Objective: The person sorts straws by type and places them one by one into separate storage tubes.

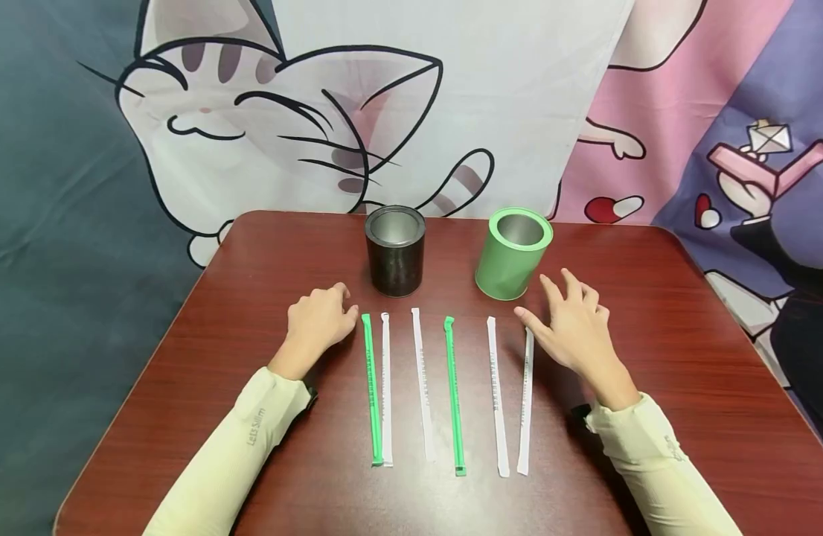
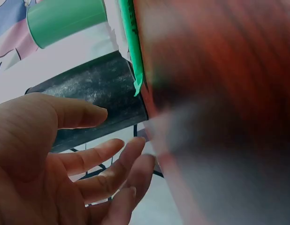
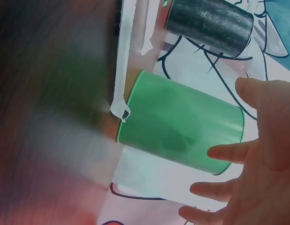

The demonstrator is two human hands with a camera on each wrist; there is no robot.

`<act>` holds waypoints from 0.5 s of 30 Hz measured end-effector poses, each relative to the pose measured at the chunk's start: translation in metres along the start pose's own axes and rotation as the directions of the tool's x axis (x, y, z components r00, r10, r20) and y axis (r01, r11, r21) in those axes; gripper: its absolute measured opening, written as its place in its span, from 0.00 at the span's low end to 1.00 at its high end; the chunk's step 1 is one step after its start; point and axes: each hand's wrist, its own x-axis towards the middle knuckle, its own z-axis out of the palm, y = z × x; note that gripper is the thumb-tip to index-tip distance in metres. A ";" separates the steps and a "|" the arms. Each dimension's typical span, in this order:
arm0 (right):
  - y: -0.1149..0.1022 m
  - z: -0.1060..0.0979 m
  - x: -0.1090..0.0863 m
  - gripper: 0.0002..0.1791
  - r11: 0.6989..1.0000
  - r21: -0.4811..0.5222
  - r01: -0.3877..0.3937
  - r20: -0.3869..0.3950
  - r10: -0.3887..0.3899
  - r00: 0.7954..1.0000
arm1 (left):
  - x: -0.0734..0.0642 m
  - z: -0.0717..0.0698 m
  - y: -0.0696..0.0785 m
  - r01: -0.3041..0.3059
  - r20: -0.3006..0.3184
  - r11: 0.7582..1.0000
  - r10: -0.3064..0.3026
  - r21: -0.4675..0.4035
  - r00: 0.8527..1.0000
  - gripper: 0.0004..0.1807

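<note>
My left hand is held over the table beside a green wrapped straw, its fingers loosely bent and holding nothing. Close to the right of that straw lies a white wrapped straw. My right hand has its fingers spread, with the thumb near the top end of the rightmost white straw. Between the hands lie another green straw and two more white ones, all roughly lengthwise. Behind the row stand a black can and a green can, each with its top uncovered.
The reddish-brown wooden table ends just behind the two cans. A cloth backdrop with cartoon cats hangs beyond that edge. At the far right is a black object, cut off by the frame.
</note>
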 end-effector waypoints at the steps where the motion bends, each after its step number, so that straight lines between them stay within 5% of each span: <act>1: 0.000 0.000 0.000 0.43 1.000 0.008 0.002 -0.003 -0.002 1.000 | 0.000 0.001 0.000 -0.003 -0.001 1.000 0.003 -0.003 1.000 0.19; 15: -0.010 -0.003 -0.007 0.33 0.992 0.083 0.091 -0.064 -0.086 0.994 | -0.002 0.003 0.001 -0.002 0.042 0.996 0.006 -0.088 0.999 0.18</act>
